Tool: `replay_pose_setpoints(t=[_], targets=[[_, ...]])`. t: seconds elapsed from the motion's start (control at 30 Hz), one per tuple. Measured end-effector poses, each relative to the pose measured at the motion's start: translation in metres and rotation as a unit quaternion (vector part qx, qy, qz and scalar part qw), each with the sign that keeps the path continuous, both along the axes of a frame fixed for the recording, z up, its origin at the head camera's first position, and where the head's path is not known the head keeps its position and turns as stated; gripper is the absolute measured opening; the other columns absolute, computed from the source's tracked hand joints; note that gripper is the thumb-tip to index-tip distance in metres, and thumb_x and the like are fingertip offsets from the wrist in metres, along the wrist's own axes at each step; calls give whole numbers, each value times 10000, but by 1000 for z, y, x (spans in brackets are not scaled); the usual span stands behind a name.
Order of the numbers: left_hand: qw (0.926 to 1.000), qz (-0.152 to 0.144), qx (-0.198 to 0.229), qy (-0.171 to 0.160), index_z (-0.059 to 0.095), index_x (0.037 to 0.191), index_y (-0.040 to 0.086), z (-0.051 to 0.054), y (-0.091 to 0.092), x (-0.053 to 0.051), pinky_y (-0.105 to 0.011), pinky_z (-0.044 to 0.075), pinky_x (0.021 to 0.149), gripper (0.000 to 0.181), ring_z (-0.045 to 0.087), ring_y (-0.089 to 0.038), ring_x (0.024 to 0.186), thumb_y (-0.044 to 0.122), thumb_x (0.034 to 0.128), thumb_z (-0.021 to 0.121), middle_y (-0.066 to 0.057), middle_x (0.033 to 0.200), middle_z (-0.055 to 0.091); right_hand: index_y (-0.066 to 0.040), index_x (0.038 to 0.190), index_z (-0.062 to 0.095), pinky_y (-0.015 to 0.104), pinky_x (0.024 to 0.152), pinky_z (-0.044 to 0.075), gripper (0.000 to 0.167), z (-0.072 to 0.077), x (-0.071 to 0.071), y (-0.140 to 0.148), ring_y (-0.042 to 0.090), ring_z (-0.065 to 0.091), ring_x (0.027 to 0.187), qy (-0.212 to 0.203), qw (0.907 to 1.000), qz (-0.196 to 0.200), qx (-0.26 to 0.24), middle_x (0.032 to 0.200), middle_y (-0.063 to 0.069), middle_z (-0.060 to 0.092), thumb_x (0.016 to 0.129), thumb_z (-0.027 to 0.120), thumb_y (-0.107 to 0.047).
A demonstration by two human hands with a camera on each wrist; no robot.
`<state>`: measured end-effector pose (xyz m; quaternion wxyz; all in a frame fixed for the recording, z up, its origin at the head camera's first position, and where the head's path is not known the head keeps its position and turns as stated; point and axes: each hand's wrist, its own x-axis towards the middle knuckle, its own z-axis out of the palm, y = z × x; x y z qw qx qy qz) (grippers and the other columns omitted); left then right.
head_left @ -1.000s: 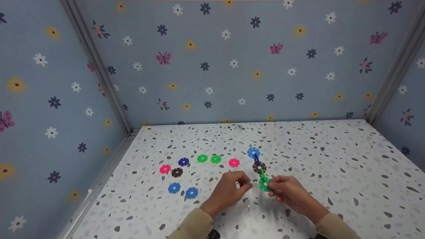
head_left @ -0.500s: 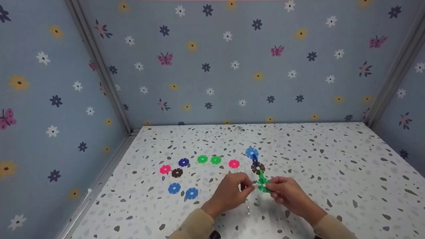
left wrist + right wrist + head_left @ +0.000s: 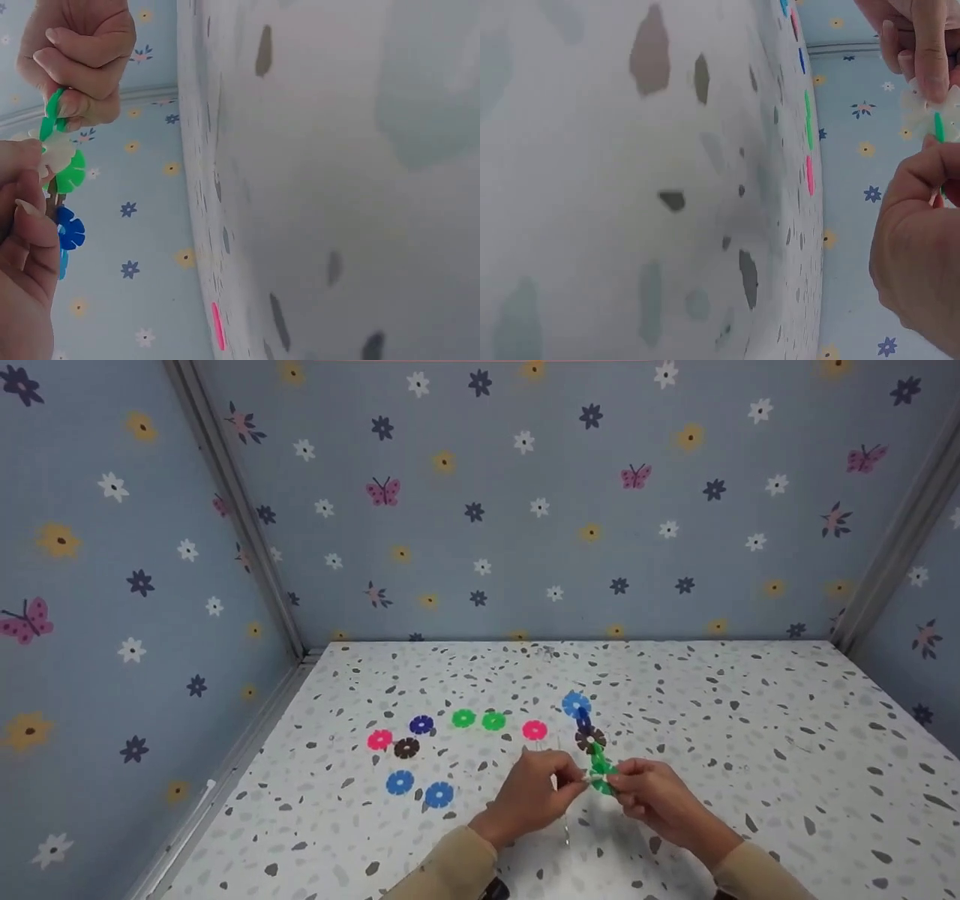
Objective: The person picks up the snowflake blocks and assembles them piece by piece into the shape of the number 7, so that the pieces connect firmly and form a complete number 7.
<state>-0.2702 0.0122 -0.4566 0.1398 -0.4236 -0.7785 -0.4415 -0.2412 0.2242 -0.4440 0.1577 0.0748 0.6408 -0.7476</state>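
My right hand pinches the near green disc of a linked chain, which runs away through another green disc, a brown disc and a dark blue one to a light blue disc. Between the thumb and forefinger of my left hand is a white notched disc; in the left wrist view this white disc meets the green disc. The right wrist view shows the white disc against the green edge, partly behind fingers. Whether their slots interlock I cannot tell.
Loose discs lie left of my hands: pink, green, green, dark blue, brown, pink and light blue. Patterned panels enclose the speckled table.
My left hand has moved right, bringing the white disc from beside the near green disc up against it. The right hand keeps its pinch on the chain.
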Motion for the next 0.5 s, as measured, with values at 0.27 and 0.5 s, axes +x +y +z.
replay_pose_setpoints(t=[0.27,0.5], targets=[[9830,-11,-1520,-1032,747,975,107,2,-26,-8,-183,477,647,84,560,-7,710,134,904,712,120,866,675,-20,1013,531,254,570,425,135,-10,1,3,141,508,670,-52,9997,-44,226,840,80,572,941,640,-54],[9414,864,-2707,-1815,730,1073,109,10,-78,-20,-318,507,815,224,607,-140,921,163,855,739,65,979,629,-14,1013,536,257,589,451,129,-13,0,12,148,530,687,-2,9997,-148,192,876,95,575,942,639,-44]])
